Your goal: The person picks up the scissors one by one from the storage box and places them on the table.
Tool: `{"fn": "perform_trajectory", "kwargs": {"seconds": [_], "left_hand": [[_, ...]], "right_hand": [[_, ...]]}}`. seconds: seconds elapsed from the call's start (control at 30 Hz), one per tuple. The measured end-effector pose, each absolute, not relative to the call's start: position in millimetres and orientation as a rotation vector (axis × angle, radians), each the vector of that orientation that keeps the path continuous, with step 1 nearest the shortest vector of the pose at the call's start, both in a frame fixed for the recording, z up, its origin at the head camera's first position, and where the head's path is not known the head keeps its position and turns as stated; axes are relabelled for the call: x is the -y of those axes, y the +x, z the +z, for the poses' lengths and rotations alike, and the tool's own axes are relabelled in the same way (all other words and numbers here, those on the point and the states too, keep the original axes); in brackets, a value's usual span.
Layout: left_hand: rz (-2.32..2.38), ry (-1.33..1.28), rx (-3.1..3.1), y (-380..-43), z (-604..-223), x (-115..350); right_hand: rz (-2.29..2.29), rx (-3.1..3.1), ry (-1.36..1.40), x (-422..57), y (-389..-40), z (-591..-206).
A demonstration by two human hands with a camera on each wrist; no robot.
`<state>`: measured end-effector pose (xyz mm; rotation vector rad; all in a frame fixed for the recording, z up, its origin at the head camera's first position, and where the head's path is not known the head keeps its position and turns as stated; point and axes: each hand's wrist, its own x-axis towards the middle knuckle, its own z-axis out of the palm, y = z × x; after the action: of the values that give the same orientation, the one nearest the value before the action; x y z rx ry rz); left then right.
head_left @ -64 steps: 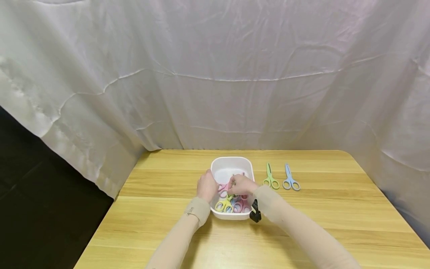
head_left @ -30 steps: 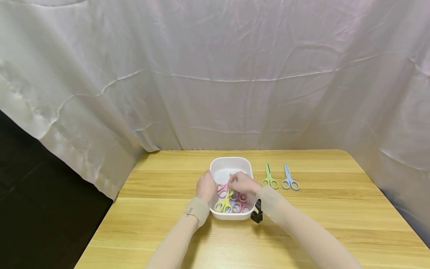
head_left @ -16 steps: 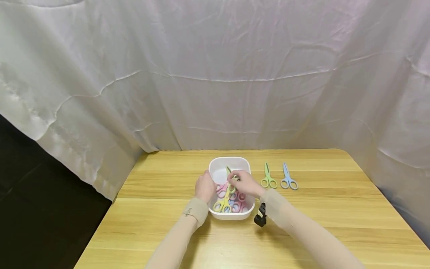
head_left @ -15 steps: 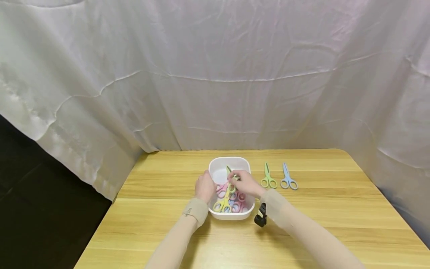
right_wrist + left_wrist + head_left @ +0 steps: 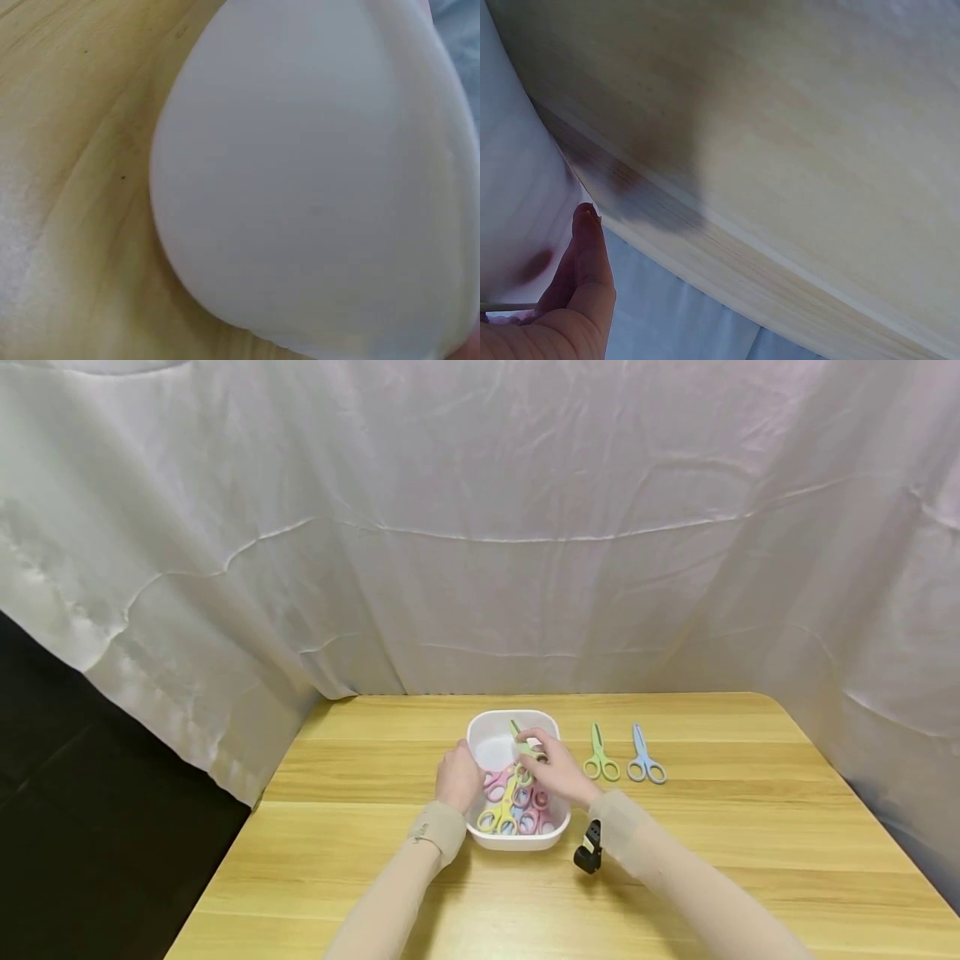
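Observation:
A white plastic box [image 5: 517, 842] on the table holds a pile of children's scissors, with yellow scissors [image 5: 504, 810] and pink scissors [image 5: 495, 786] among them. At the box's left side my left hand [image 5: 459, 777] grips the rim; its fingers [image 5: 591, 262] lie along the white wall in the left wrist view. Over the box's right half, my right hand [image 5: 558, 770] pinches green scissors [image 5: 517, 731], blades slanting to the far left. Part of their handle is hidden by the fingers. The right wrist view mostly shows the box's outer wall [image 5: 300, 165].
On the table right of the box lie another pair of green scissors [image 5: 597, 752] and a pair of blue scissors [image 5: 642, 754], side by side, blades pointing away. A pale curtain [image 5: 480, 610] hangs behind the wooden table [image 5: 750, 827]. A small black device [image 5: 588, 850] hangs at the right wrist.
The green scissors in my right hand have come out from among the pile and moved toward the far end of the box. My left hand keeps its place on the rim.

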<state>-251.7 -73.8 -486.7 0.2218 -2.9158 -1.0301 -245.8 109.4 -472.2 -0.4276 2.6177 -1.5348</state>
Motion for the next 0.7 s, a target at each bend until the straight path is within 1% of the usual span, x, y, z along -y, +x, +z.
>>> {"fn": "perform_trajectory", "kwargs": {"seconds": [0.27,0.7], "left_hand": [[-1.026,0.216,2.911,-252.5,-486.5,74.4],[-1.035,0.218,2.911,-252.7,-487.5,74.3]], "right_hand": [[-1.597,-2.578,-0.509,-112.7,-242.0,-473.1],[-1.703,-2.531,-0.432,-113.8,-238.9,-478.4]]}}
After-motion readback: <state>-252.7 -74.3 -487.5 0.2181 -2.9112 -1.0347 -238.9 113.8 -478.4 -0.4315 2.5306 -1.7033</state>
